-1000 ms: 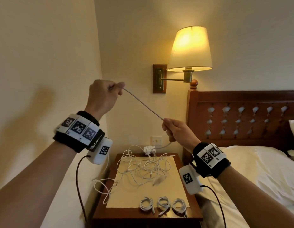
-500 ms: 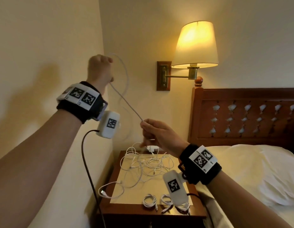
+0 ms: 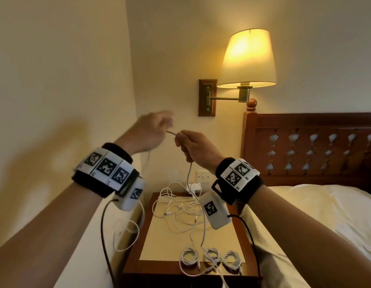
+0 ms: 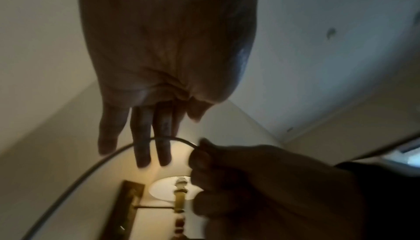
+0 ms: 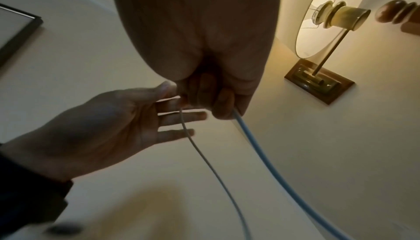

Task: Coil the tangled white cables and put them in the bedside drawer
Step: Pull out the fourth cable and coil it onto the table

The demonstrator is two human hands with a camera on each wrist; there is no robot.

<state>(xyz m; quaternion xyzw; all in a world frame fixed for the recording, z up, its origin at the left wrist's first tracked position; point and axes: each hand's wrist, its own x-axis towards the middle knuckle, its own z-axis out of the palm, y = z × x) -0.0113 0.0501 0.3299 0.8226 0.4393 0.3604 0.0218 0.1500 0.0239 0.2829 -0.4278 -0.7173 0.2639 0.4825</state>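
Both hands raised together at mid-frame

The right hand (image 3: 194,149) is fisted, fingers curled tight round a cable; the left hand (image 3: 148,132), blurred just beside it to the left, has its fingers (image 5: 179,116) straight and spread.

We counted three coiled cables (image 3: 211,259) along the near edge of the nightstand (image 3: 147,267), one loose tangle of cables (image 3: 180,206) toward its far edge, and one wall lamp (image 3: 248,59).

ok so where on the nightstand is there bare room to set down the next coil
The cream mat is bare along its left side, between the tangled cables behind and the three coiled cables at the front right. The back half and the front right are crowded.
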